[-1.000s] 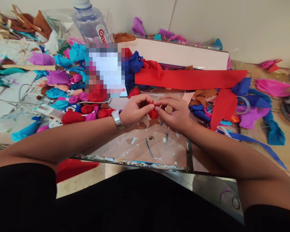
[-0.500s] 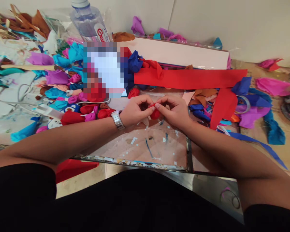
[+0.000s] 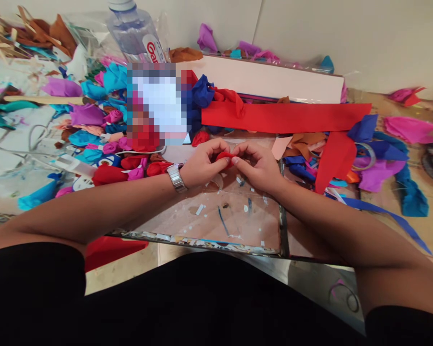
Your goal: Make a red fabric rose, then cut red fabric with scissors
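A cluttered bench (image 3: 187, 216) is standing against a pale wall (image 3: 310, 38), colourful crepe-paper scraps (image 3: 88, 115) covering both sides. Centre stage, the red crepe-paper piece (image 3: 223, 155) is sitting between the left hand (image 3: 202, 166) and right hand (image 3: 261, 166), each grip pinching it closed. Its visible length is running sideways, dipping slightly rightward; fingers are hiding its ends.

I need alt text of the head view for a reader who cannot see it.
The left hand and right hand pinch a small red piece above a worktable. Around are a long red strip, coloured scraps and a clear bottle.
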Demonstrator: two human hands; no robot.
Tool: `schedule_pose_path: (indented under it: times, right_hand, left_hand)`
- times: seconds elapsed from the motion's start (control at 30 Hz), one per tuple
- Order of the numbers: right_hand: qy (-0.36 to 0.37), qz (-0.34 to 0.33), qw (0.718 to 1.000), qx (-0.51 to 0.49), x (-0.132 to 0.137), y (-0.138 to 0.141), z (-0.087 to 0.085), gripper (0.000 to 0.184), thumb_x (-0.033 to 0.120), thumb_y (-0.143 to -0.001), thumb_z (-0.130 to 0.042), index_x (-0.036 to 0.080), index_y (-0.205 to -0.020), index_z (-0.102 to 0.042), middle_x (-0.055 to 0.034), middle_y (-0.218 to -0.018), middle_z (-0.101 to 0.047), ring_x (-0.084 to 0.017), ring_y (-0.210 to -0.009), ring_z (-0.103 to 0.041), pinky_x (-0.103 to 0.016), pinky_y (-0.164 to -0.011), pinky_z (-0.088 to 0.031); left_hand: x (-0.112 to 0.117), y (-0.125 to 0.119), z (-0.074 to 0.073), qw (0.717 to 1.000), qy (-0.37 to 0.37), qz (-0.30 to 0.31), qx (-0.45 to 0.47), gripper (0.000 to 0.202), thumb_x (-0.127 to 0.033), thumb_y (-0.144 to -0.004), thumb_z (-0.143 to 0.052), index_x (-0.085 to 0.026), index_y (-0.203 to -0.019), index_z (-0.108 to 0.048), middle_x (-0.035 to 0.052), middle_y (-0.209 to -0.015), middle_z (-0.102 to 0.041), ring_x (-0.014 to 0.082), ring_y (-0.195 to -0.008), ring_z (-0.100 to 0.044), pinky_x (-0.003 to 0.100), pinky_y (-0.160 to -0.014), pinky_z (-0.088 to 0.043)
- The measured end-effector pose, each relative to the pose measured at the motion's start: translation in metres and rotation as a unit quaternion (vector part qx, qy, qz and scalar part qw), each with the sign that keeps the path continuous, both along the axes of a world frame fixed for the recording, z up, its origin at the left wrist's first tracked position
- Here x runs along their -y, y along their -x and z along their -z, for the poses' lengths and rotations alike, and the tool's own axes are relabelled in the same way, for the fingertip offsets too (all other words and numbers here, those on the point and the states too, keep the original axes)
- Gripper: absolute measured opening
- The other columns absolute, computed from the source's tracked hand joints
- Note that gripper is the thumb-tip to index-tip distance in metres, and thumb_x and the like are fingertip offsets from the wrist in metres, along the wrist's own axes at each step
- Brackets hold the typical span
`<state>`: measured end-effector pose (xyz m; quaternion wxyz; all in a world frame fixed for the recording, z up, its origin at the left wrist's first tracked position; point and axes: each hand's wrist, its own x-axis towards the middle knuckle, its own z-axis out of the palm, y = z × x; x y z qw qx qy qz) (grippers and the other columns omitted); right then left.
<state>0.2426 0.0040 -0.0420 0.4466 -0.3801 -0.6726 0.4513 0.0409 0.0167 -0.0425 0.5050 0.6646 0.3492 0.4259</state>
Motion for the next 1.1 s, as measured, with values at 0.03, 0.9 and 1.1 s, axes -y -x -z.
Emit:
schedule_pose_path:
  times: [0.03,0.9,1.1]
  right_hand:
    - [0.001,-0.005,1.000,0.002,0.000,0.000,0.001,0.042,0.061,-0.092,-0.079,0.020,-0.099,-0.070,-0.0035,-0.091,-0.074,-0.016,-0.077,-0.065,-0.029,-0.070,-0.054]
    - [-0.059,0.033,0.998,-0.001,-0.002,-0.001,-0.003,0.034,0.056,-0.090,-0.083,0.022,-0.091,-0.081,-0.0053,-0.087,-0.079,-0.019,-0.080,-0.068,-0.034,-0.074,-0.055]
    - [-0.075,0.027,0.996,0.034,-0.002,-0.003,-0.002,0.036,0.058,-0.093,-0.079,0.023,-0.099,-0.081,-0.0057,-0.091,-0.080,-0.019,-0.078,-0.069,-0.035,-0.075,-0.057]
  left_hand:
    - [0.000,0.000,0.000,1.000,-0.005,-0.001,-0.004,0.020,-0.031,-0.084,-0.076,-0.018,-0.088,-0.061,-0.0005,-0.080,-0.062,0.0114,-0.069,-0.054,0.024,-0.065,-0.044]
    - [0.004,0.001,-0.017,0.998,0.032,0.021,-0.056,0.018,-0.033,-0.080,-0.071,-0.016,-0.078,-0.065,0.0000,-0.070,-0.065,0.0126,-0.064,-0.057,0.023,-0.059,-0.044]
    - [0.001,0.003,-0.017,0.997,-0.004,0.016,-0.072,0.020,-0.034,-0.079,-0.071,-0.016,-0.075,-0.066,-0.0005,-0.069,-0.062,0.0126,-0.066,-0.053,0.024,-0.061,-0.041]
